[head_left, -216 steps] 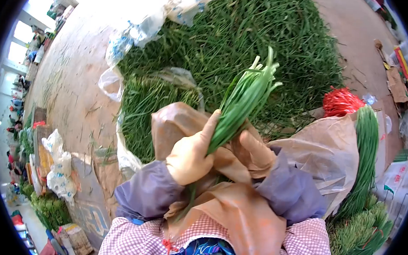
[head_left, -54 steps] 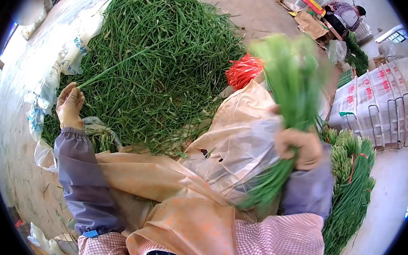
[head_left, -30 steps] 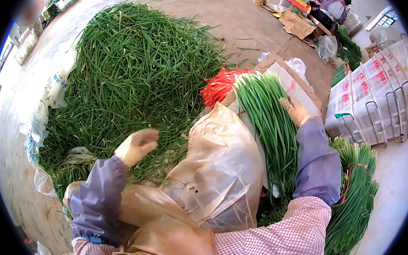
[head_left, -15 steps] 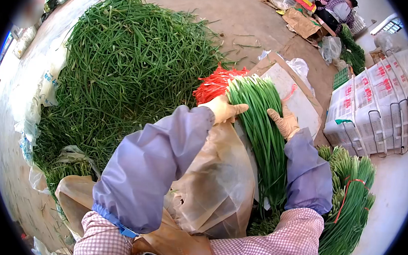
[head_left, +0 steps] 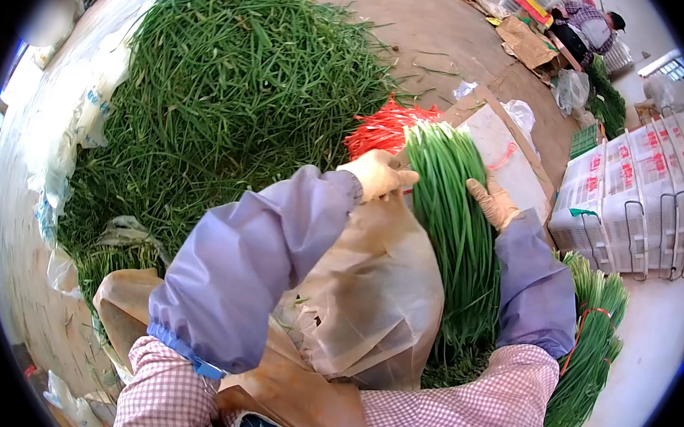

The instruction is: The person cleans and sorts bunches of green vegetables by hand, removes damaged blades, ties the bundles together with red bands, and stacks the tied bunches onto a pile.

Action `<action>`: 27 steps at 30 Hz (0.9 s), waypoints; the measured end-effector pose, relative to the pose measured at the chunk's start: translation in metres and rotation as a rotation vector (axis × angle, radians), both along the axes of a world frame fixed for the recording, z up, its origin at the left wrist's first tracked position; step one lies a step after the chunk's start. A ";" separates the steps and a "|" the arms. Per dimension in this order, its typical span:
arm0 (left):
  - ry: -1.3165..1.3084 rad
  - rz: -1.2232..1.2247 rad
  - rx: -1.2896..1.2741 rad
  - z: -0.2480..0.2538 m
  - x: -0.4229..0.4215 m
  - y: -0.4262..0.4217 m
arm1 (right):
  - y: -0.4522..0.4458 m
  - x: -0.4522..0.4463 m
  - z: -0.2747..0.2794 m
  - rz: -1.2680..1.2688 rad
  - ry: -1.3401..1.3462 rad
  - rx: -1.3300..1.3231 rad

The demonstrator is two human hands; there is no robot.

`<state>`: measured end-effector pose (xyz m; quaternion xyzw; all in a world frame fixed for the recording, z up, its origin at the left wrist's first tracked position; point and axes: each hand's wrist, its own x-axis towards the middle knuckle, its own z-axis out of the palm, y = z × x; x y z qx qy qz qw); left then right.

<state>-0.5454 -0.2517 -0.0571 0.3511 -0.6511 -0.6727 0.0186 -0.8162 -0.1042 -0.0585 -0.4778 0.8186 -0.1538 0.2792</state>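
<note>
A thick bundle of green chives (head_left: pixel 455 228) lies lengthwise in front of me, pale cut ends pointing away, on a board (head_left: pixel 497 137). My left hand (head_left: pixel 376 174), in a light glove, is at the bundle's left edge with its fingers curled in. A bit of red shows beside its fingertips; what it holds is hidden. My right hand (head_left: pixel 494 202), also gloved, rests against the right side of the bundle, fingers apart. Beyond my left hand is a pile of red ties (head_left: pixel 386 128).
A large heap of loose chives (head_left: pixel 240 90) covers the floor at left. Chives bound with a red tie (head_left: pixel 595 331) lie at right. White plastic crates (head_left: pixel 629 200) stand behind them. A person (head_left: pixel 588 29) sits at the far right near cardboard (head_left: pixel 525 43).
The whole view has shifted, so things sit further right. My left hand has drawn back slightly from over the bundle, its fingers more curled. My right hand stays at the bundle's side.
</note>
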 end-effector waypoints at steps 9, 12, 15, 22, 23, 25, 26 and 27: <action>0.248 0.202 -0.620 -0.016 0.116 -0.002 | -0.011 0.034 0.035 -0.207 -0.026 -0.553; 0.545 -0.051 -1.049 -0.009 0.090 0.011 | -0.024 0.124 0.057 0.172 -0.053 -0.684; 0.416 -0.144 -1.145 -0.013 0.073 0.042 | -0.028 0.145 0.033 0.277 -0.279 -0.443; 0.058 -0.622 -0.709 -0.014 0.106 0.069 | -0.023 0.113 -0.020 0.405 0.000 -0.439; 0.122 -0.535 -0.590 -0.020 0.112 0.074 | -0.023 0.113 -0.020 0.459 0.045 -0.429; 0.242 -0.356 -0.355 -0.044 0.120 0.079 | -0.027 0.121 -0.009 0.556 0.219 -0.356; 0.285 -0.308 -0.256 -0.056 0.120 0.081 | -0.030 0.125 -0.013 0.598 0.363 -0.312; 0.329 -0.260 -0.157 -0.062 0.118 0.083 | -0.033 0.128 -0.018 0.640 0.508 -0.266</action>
